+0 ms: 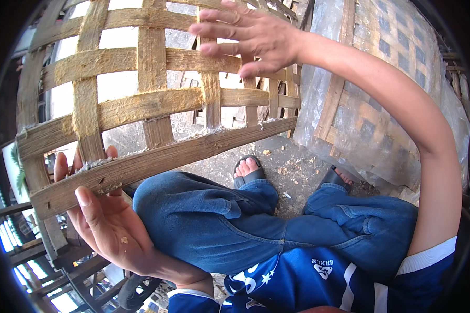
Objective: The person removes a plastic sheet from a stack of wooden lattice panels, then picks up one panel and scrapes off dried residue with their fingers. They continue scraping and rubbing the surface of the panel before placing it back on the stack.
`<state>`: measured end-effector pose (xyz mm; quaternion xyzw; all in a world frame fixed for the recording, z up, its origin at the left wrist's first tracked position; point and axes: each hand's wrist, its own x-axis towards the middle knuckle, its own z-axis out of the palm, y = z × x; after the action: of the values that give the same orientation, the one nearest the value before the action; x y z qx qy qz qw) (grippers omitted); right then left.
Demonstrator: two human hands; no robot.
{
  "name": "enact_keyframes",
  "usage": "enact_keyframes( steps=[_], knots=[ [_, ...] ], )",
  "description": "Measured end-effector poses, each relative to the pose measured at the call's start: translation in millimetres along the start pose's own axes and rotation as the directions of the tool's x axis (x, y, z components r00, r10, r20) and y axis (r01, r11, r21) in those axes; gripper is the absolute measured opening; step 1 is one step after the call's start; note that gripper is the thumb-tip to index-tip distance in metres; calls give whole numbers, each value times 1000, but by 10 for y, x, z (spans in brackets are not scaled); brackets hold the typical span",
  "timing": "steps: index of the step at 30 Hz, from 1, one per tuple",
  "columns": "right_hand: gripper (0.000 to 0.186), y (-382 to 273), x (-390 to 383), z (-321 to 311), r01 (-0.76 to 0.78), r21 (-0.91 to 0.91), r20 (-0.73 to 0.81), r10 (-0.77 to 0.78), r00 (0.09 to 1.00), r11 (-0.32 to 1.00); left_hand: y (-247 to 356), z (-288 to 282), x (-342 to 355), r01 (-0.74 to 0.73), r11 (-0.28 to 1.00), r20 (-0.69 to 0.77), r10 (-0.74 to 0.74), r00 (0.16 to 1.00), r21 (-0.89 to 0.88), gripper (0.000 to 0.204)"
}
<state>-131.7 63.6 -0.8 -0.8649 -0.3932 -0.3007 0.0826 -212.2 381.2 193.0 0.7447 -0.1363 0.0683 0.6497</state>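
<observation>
Woven panel (pixel 151 70) held beyond the left knee (pixel 162 198)
The near rail (pixel 167 159) is pinched by the left hand (pixel 112 224); the right hand (pixel 263 41) is spread over the slats (pixel 211 99), contact unclear.

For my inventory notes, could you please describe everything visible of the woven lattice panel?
The woven lattice panel has flat brown strips, seemingly bamboo or wood, yellowish residue on many, and a straight bar along its near edge. It fills the upper left. The left hand grips the bar; contact with the right hand is unclear.
</observation>
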Motion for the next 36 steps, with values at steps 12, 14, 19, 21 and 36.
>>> enact_keyframes(
  steps=[12, 14, 19, 21, 36],
  knots=[
    [80, 54, -137, -523, -442, 330, -111, 499, 860, 834, 0, -7, -8, -24, 999, 19, 24, 1000, -24, 61],
    [79, -261, 325, -459, -100, 359, -342, 231, 911, 928, -18, -33, -14, -21, 1000, -10, 21, 1000, 12, 58],
    [68, -785, 776, -238, 229, 319, -346, -112, 932, 920, 29, 30, -15, 33, 999, -63, -35, 997, -29, 56],
    [70, -770, 621, -2, 75, 300, -256, 4, 967, 951, 5, -61, 33, 104, 995, -51, -104, 993, -11, 54],
    [62, 257, -244, -50, -925, 380, 318, 940, 122, -8, -4, 39, 14, 17, 996, -80, -24, 997, -89, 49]
  ],
)
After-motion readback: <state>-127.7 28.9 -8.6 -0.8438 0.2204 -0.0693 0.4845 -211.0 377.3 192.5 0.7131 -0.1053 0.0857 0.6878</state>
